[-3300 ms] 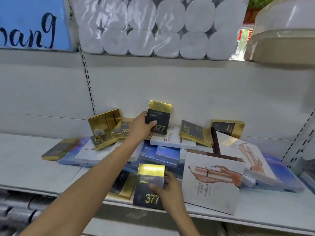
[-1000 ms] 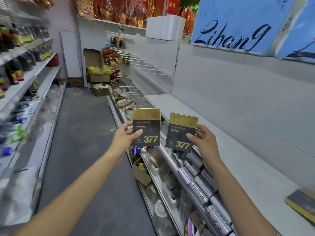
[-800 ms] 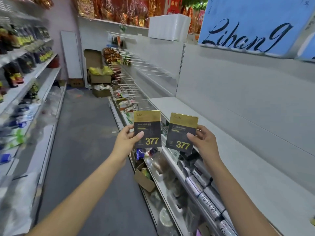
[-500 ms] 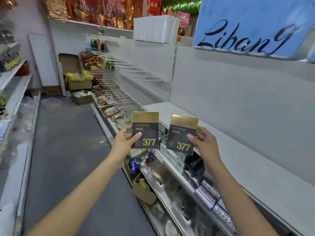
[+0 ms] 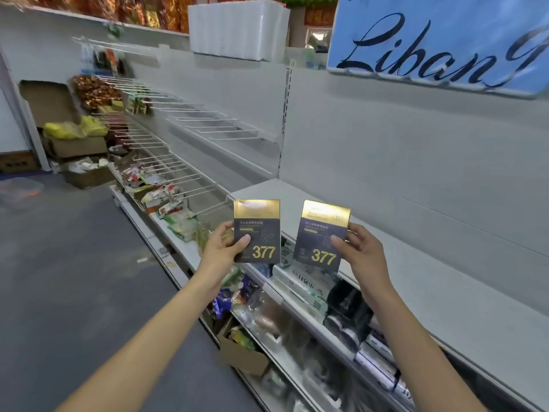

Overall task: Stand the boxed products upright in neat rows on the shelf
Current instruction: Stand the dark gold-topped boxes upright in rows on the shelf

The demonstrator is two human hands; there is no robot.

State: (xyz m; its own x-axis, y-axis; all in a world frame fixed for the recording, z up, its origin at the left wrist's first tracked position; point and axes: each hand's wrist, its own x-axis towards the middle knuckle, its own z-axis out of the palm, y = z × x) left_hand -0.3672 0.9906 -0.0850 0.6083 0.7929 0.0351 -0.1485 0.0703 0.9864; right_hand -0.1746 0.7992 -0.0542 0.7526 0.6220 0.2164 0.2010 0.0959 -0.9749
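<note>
Two dark boxes with gold tops and a big "377" on the front are up in the air, one per hand, both upright and facing the camera. The left hand (image 5: 221, 251) pinches the left box (image 5: 257, 231) along its left edge, thumb on the front, fingers behind. The right hand (image 5: 361, 252) does the same on the right box (image 5: 323, 235), gripping its right edge, and that one leans a bit. The boxes sit side by side with a small gap, not touching, out in front of the white shelf (image 5: 445, 292), over its front edge. Packaged goods fill the lower shelves (image 5: 297, 316) under the hands. A blue sign (image 5: 439, 40) with cursive lettering sits on top at the right.
</note>
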